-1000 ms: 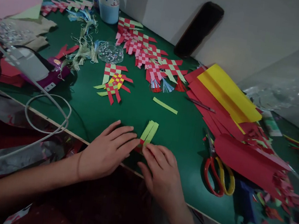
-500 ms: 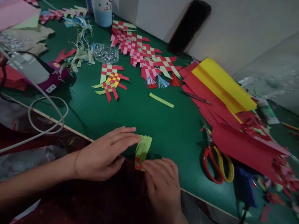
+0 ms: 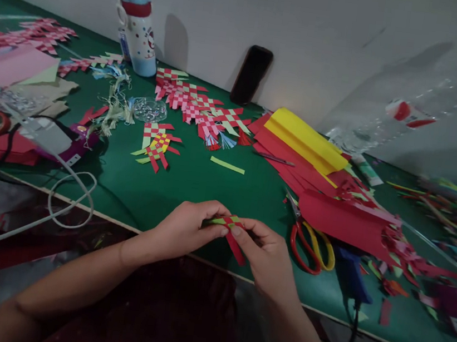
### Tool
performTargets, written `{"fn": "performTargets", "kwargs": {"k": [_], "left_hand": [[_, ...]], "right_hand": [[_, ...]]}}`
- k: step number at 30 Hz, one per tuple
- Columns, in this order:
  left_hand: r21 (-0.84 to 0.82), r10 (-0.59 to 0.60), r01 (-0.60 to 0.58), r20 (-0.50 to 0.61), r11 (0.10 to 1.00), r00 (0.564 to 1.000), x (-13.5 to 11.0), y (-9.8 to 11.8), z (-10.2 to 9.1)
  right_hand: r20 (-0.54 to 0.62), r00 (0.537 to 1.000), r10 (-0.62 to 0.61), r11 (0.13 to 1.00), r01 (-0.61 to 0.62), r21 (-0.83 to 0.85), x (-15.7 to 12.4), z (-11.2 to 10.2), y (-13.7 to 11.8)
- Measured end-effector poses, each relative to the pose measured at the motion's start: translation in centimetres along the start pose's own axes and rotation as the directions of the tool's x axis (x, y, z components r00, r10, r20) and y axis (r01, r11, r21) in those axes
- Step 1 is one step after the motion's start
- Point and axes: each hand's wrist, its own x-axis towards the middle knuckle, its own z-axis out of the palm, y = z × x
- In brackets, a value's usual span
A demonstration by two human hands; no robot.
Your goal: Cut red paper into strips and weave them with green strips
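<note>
Between both hands, close to the table's front edge, is a small woven paper piece (image 3: 232, 222) in red and light green, with red strips hanging down from it. My left hand (image 3: 187, 224) pinches its left side between thumb and fingers. On the other side my right hand (image 3: 266, 249) grips it, thumb on top and fingers behind. A loose light green paper strip (image 3: 227, 165) lies on the green table (image 3: 193, 183) beyond the hands. Scissors (image 3: 307, 243) with red and yellow handles rest right of my right hand. Finished-looking woven paper fish (image 3: 159, 148) lie farther left.
More woven paper fish (image 3: 195, 105) lie near the wall, where a phone (image 3: 252, 75) leans beside a bottle (image 3: 139, 33). Red paper sheets (image 3: 343, 222), a yellow sheet (image 3: 306, 139) and a blue glue gun (image 3: 352, 274) are at right. A white cable (image 3: 91, 203) loops at left.
The woven piece has been lifted and turned, and its red strips now show. My left hand has gone from outstretched fingers to pinching it. The view has tilted up and shifted right.
</note>
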Motion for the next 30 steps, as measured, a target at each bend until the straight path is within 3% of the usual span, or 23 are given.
{"fn": "performTargets", "kwargs": {"k": [5, 15, 19, 21, 23, 26, 28, 30], "left_hand": [[-0.11, -0.024, 0.021, -0.033, 0.994, 0.999, 0.2, -0.3, 0.1], [-0.085, 0.012, -0.015, -0.027, 0.996, 1.0, 0.5, -0.7, 0.2], [0.068, 0.074, -0.071, -0.029, 0.995, 0.997, 1.2, -1.0, 0.0], [0.213, 0.123, -0.11, -0.05, 0.971, 0.991, 1.7, -1.2, -0.4], [0.369, 0.213, -0.171, -0.075, 0.913, 0.974, 2.1, -1.6, -1.0], [0.587, 0.357, -0.229, -0.111, 0.777, 0.928, 2.0, -2.2, -1.9], [0.666, 0.415, -0.224, -0.142, 0.712, 0.899, 1.2, -2.6, -2.3], [0.704, 0.461, -0.236, -0.145, 0.67, 0.875, 0.1, -3.0, -2.3]], "right_hand": [[0.084, 0.996, 0.027, 0.999, -0.03, 0.043, 0.3, -0.4, -0.4], [0.187, 0.974, 0.13, 0.987, -0.11, -0.114, 1.4, -1.5, -0.2], [0.165, 0.985, 0.053, 0.984, -0.023, -0.178, 1.8, -1.5, -0.1], [0.093, 0.991, -0.093, 0.948, 0.116, -0.296, 2.1, -1.5, 0.0], [0.016, 0.941, -0.339, 0.829, 0.306, -0.469, 2.5, -1.6, 0.2], [0.063, 0.719, -0.692, 0.47, 0.515, -0.716, 3.2, -2.0, 0.8], [0.183, 0.603, -0.777, 0.243, 0.555, -0.796, 3.3, -2.3, 1.1], [0.295, 0.572, -0.766, 0.108, 0.566, -0.818, 3.1, -2.2, 1.5]]}}
